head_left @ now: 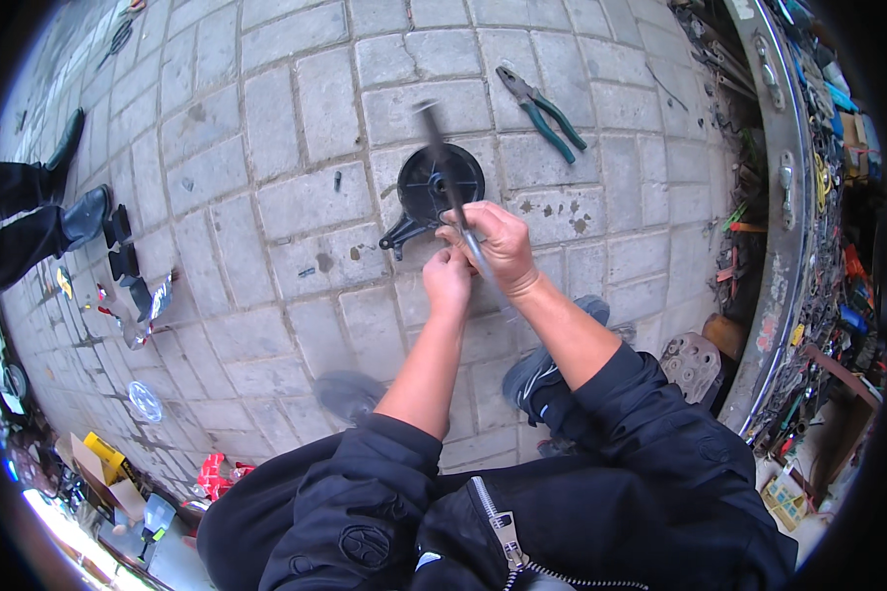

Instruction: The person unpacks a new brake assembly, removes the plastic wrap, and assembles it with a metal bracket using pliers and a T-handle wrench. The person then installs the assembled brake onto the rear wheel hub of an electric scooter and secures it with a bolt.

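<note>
My right hand (498, 241) is closed around a long, slim rod-like tool (434, 133), dark at its far part and silvery nearer me. Motion blurs the rod, so its exact kind is unclear. Fingers pinched together, my left hand (448, 283) touches or nearly touches the right one from below; whatever it grips is hidden. Just beyond both hands, a black round brake plate (419, 197) lies on the paving, its short arm pointing down and left. The rod passes over this plate's middle. Pliers with green handles (547, 120) rest on the bricks, farther off to the right.
Grey paving bricks (296, 148) make up the ground. At left are another person's dark shoes (87, 215) and small scattered parts. A metal-edged bench (784, 197) with crowded tools runs along the right. A perforated metal plate (690, 364) lies near my right knee.
</note>
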Demonstrator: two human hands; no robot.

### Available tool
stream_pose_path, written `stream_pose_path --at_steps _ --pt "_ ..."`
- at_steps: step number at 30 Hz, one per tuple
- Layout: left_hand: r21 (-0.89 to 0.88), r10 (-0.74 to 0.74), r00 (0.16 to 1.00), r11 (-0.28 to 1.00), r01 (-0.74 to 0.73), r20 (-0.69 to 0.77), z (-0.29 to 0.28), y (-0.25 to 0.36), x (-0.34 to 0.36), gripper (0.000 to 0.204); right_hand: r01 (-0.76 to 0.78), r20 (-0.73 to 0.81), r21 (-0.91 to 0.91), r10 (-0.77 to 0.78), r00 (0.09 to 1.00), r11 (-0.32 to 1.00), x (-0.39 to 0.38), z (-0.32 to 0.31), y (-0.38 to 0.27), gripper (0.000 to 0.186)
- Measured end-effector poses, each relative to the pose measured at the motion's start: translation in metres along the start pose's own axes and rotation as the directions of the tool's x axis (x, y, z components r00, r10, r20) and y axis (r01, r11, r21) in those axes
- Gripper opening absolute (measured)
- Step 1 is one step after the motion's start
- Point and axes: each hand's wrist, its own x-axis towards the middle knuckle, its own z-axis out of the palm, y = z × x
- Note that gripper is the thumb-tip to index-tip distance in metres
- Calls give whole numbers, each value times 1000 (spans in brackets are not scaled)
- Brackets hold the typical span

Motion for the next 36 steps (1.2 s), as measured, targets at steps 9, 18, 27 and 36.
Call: stream_pose_path --at_steps 9,18,27,36 --pt "-53 -81 997 995 81 3 -1 -3 3 39 -206 160 178 179 971 962 -3 0 6 23" --pt "-47 -122 992 991 122 -10 1 -1 5 29 -123 135 -40 128 983 992 -2 0 1 17" --pt "-42 -134 990 990 136 51 -1 2 3 35 -50 30 -66 52 998 997 -1 3 6 19" --pt "53 -74 997 996 74 4 -2 -3 6 37 -242 250 81 216 944 967 6 1 -3 20"
